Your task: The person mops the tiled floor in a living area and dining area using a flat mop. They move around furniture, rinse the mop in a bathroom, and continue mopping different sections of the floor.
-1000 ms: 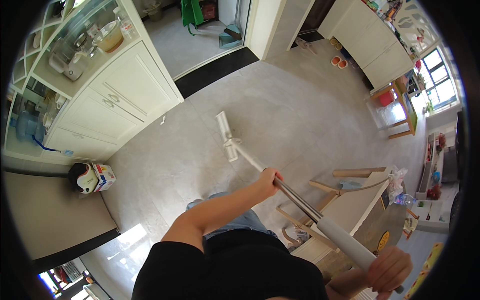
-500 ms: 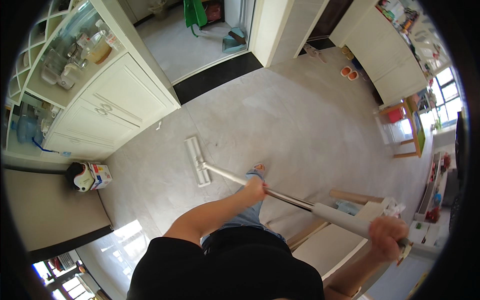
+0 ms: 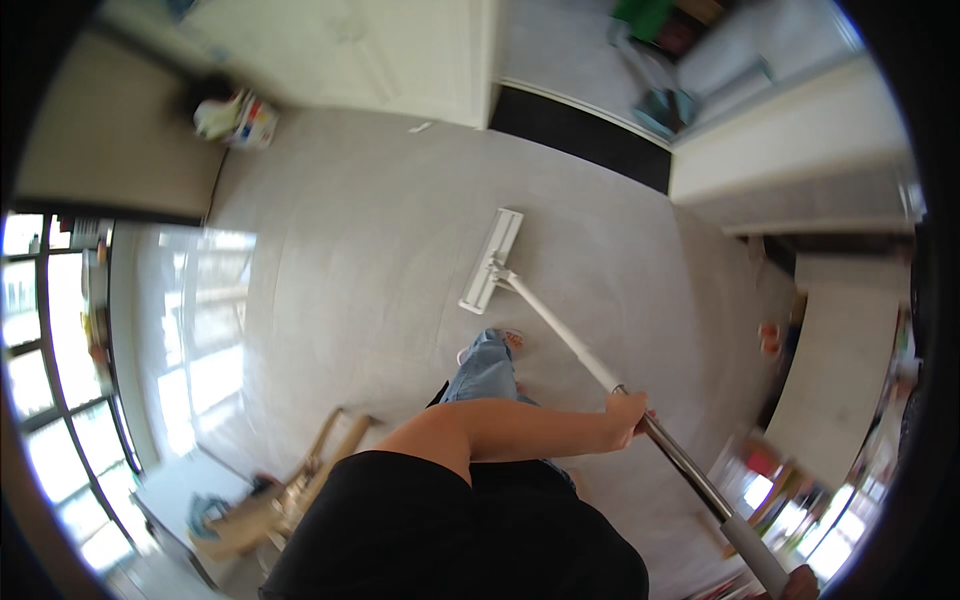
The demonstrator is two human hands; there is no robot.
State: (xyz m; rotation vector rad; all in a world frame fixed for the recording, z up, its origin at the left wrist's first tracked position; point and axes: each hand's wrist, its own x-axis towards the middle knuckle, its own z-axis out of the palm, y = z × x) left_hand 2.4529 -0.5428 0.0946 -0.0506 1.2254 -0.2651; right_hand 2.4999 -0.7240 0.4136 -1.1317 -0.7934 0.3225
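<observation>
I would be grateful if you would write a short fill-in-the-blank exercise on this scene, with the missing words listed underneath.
1. The hand nearer the mop head is the person's ____ one.
2. The other hand, farther up the handle, shows near the lower ____ corner of the picture.
3. The jeans are ____ in colour.
4. The strip along the far side of the floor is coloured ____.

Missing words: left; right; blue; black.
</observation>
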